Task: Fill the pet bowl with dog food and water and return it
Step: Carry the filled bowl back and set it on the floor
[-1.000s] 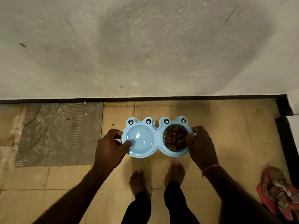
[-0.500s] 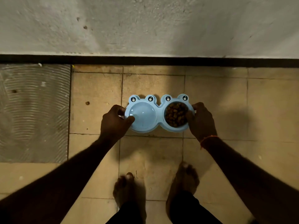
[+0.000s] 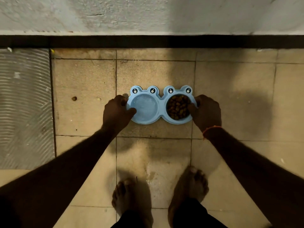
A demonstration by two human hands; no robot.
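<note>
Down at floor level, between two outstretched arms, a blue bowl [image 3: 160, 111] with two wells sits low over the tiles [image 3: 85, 96]; whether it touches them I cannot tell. Its left end is in the left hand [image 3: 117, 112], thumb hooked over the rim at the water [image 3: 144, 106] well and the other fingers curled round the outside edge. Its right end is in the right hand [image 3: 206, 111], thumb lying over the rim beside the kibble [image 3: 178, 107], fingers wrapped round the outer edge. Both hands are clamped on the bowl, which lies straight between them.

Count: one bowl, two wells, one with water and one heaped with brown kibble; four cartoon eyes along the far edge. Two hands, two bare feet [image 3: 189, 186] planted just behind, an orange thread [image 3: 211, 129] on the right wrist.

Beige tiles with dark grout cover the floor, damp-looking near the feet. A grey ridged patch [image 3: 24, 104] lies to the left. A black skirting strip [image 3: 148, 41] runs beneath a rough grey wall [image 3: 148, 14].
</note>
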